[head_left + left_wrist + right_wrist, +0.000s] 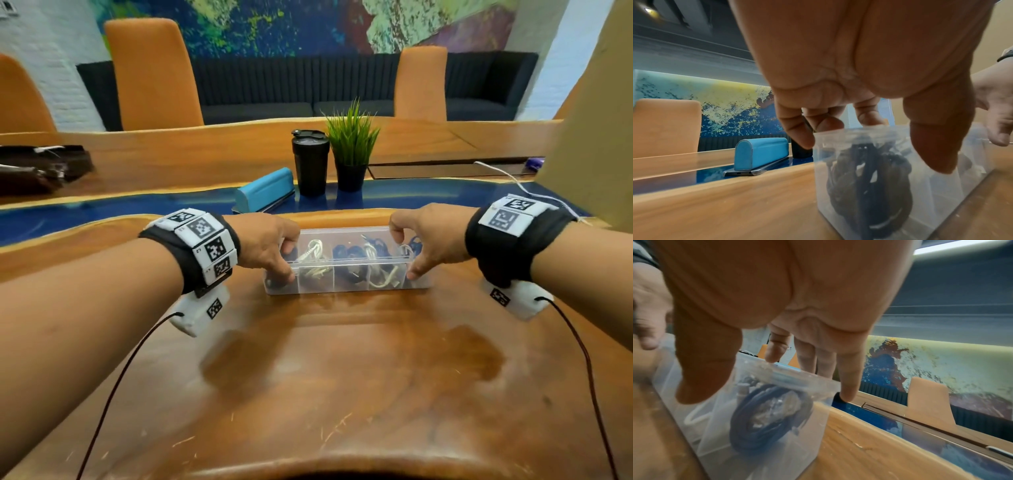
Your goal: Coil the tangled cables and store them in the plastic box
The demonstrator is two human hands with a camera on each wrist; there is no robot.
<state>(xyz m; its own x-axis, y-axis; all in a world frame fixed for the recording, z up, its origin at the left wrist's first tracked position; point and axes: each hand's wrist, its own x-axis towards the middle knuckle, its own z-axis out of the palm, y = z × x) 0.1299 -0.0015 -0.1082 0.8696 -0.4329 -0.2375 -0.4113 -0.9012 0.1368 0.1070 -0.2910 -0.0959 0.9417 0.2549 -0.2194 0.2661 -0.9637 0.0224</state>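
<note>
While the box [346,270] sits on the tabletop [342,370], both hands are at its two ends: the left hand [267,245] takes the left end, thumb on the near wall and fingers [795,129] over the far rim, and the right hand [428,241] takes the right end the same way. Each grip is partly closed round an end of the box, thumb and fingers on opposite sides, with nothing else in it. The box is clear plastic, long and narrow, split by dividers into a row of compartments. Coiled cables lie inside: a black coil [869,181] in the leftmost compartment, a white cable [313,263] next to it, dark cables [349,260] in the middle, another white cable [385,270] right of those, and a blue coil [764,417] in the rightmost compartment, seen through the end wall. Whether a lid is on the box cannot be told.

Behind the box, on the blue strip of the tabletop, a teal case [265,188] lies on a flat grey device [754,170]. Right of the case stand a black tumbler [311,164] and a small potted plant [351,150], close together. Far left of the box lies a dark bag [41,168]. Orange chairs [150,75] stand behind the tabletop, before a dark sofa [342,85]
</note>
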